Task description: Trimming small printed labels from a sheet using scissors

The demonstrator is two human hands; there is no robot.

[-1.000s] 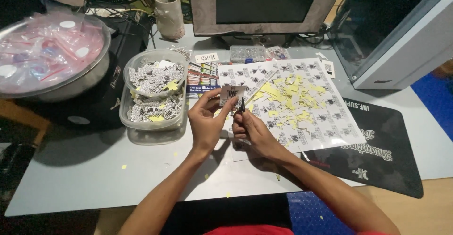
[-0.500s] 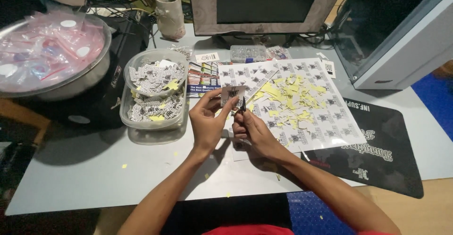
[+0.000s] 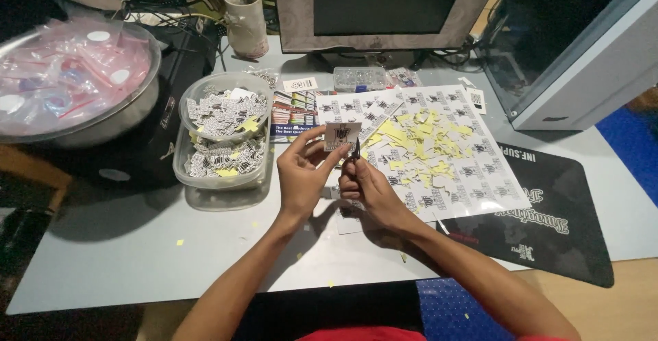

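Left hand [image 3: 301, 176]: we are pinching a small square white printed sticker [image 3: 342, 136], centre table.
Right hand [image 3: 363, 187]: we are gripping small dark scissors [image 3: 356, 151], touching the sticker's 3 o'clock edge.

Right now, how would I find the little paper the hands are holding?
Start at the big sheet of printed stickers strewn with yellow scraps, below the monitor. At its left edge the left hand pinches a small white sticker with a dark emblem. It alone is lifted off the table, beside the right hand and its dark tool.
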